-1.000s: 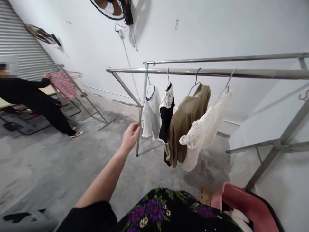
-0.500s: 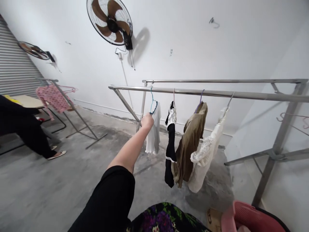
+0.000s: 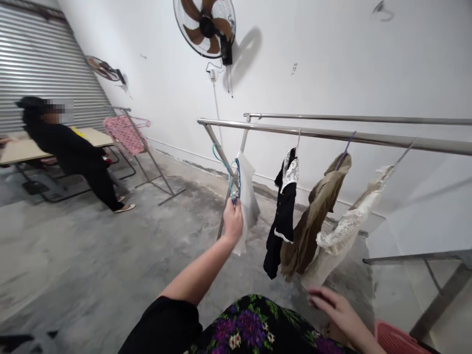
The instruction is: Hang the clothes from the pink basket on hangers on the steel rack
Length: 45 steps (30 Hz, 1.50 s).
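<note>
My left hand (image 3: pixel 233 221) is closed on the lower end of a light-blue clothes hanger (image 3: pixel 229 172). A white garment (image 3: pixel 248 191) with a dark blue neck edge hangs on it, just left of the other clothes. The hanger's hook is free of the rail, beside the rack's slanted leg. My right hand (image 3: pixel 334 305) is low at the right, below the hanging clothes, holding nothing, its fingers loosely bent and apart. Along the metal rail (image 3: pixel 313 132) hang a black garment with white lace (image 3: pixel 282 216), a brown garment (image 3: pixel 313 211) and a cream lace garment (image 3: pixel 342 236).
A pink basket (image 3: pixel 396 339) stands at the lower right. At the left, a person in black (image 3: pixel 70 147) leans by a table (image 3: pixel 88 136); a pink patterned garment (image 3: pixel 125 132) hangs on another rack (image 3: pixel 158 172). A wall fan (image 3: pixel 208 29) is above.
The blue hanger with the white garment has come off the rail, lowered in my left hand. My right hand has come into view. The view has turned left, showing more of the person.
</note>
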{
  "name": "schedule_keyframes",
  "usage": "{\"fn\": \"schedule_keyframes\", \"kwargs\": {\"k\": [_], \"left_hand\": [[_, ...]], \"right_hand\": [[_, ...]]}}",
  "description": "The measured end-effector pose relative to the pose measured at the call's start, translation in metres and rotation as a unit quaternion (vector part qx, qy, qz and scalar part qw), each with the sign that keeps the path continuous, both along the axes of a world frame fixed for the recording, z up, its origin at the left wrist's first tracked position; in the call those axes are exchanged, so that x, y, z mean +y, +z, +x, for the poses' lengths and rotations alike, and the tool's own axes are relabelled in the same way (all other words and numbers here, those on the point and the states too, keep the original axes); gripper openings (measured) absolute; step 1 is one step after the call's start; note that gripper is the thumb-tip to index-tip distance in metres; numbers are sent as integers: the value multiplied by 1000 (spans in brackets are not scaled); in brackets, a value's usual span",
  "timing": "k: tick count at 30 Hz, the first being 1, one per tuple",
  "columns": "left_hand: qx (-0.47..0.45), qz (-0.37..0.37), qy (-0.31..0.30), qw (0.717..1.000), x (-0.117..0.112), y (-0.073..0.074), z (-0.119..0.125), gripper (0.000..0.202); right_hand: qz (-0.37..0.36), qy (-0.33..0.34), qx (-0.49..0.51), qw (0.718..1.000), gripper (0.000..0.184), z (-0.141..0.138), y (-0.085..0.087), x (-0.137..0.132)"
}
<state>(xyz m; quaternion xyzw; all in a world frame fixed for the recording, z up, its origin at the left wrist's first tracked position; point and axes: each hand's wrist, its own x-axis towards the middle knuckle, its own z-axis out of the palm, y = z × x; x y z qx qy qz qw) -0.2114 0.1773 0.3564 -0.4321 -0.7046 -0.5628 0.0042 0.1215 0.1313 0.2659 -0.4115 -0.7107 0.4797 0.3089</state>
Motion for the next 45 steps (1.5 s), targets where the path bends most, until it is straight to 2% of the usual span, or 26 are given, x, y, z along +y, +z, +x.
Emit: {"fn": "schedule_keyframes", "kwargs": {"k": [3, 5, 7, 9, 11, 14, 17, 18, 19, 20, 22, 24, 25, 27, 29, 32, 34, 36, 38, 41, 43, 45], "left_hand": [[-95, 17, 2, 995, -38, -42, 33, 25], [-129, 10, 6, 992, -52, -60, 51, 25], [-144, -2, -7, 990, -60, -73, 65, 25], [-146, -8, -37, 989, -64, -85, 76, 27], [-116, -22, -69, 991, -66, -97, 84, 31], [-38, -71, -131, 988, -73, -110, 91, 34], [17, -100, -230, 968, -93, -112, 86, 28], [36, -101, -240, 965, -102, -110, 80, 26], [53, -98, -218, 969, -111, -109, 72, 24], [69, -90, -168, 979, -119, -106, 62, 22], [98, -69, -12, 993, -130, -103, 39, 25], [116, -60, 120, 984, -132, -99, 17, 34], [123, -64, 152, 979, -129, -98, 9, 40], [125, -82, 164, 975, -120, -95, -3, 41], [100, -100, 129, 982, -111, -92, -7, 31], [-7, -131, 51, 990, -104, -88, -10, 27], [-76, -158, -3, 985, -102, -84, -17, 25], [-106, -180, -65, 976, -98, -77, -28, 25], [-111, -203, -150, 961, -94, -69, -41, 25], [-138, -229, -274, 924, -86, -58, -51, 23], [-162, -238, -326, 901, -82, -53, -44, 23], [-179, -236, -369, 881, -79, -53, -22, 27]], "right_hand": [[-14, 107, 14, 994, 37, -42, 32, 27], [20, 129, 37, 991, 36, -83, 55, 44], [43, 149, 67, 986, 45, -127, 70, 53], [44, 182, 84, 979, 57, -166, 77, 52], [41, 206, 82, 974, 58, -193, 76, 43], [61, 186, 76, 978, 35, -208, 70, 30], [61, 133, 100, 984, 34, -198, 61, 29], [49, 123, 109, 985, 35, -191, 59, 31], [37, 119, 112, 986, 36, -183, 56, 33], [27, 122, 109, 986, 36, -175, 54, 33], [23, 136, 93, 986, 37, -159, 52, 31], [31, 155, 70, 985, 37, -145, 51, 24], [37, 164, 62, 984, 37, -139, 51, 20], [53, 176, 47, 982, 38, -128, 50, 14], [71, 172, 26, 982, 38, -118, 48, 12], [106, 145, -7, 984, 38, -100, 42, 12], [134, 126, -16, 983, 38, -85, 38, 12], [151, 100, -9, 983, 37, -68, 34, 9], [152, 58, 18, 987, 34, -51, 31, 4], [136, -35, 85, 986, 30, -29, 31, -2], [110, -76, 146, 980, 28, -21, 35, -4], [76, -74, 226, 968, 29, -23, 45, -6]]}}
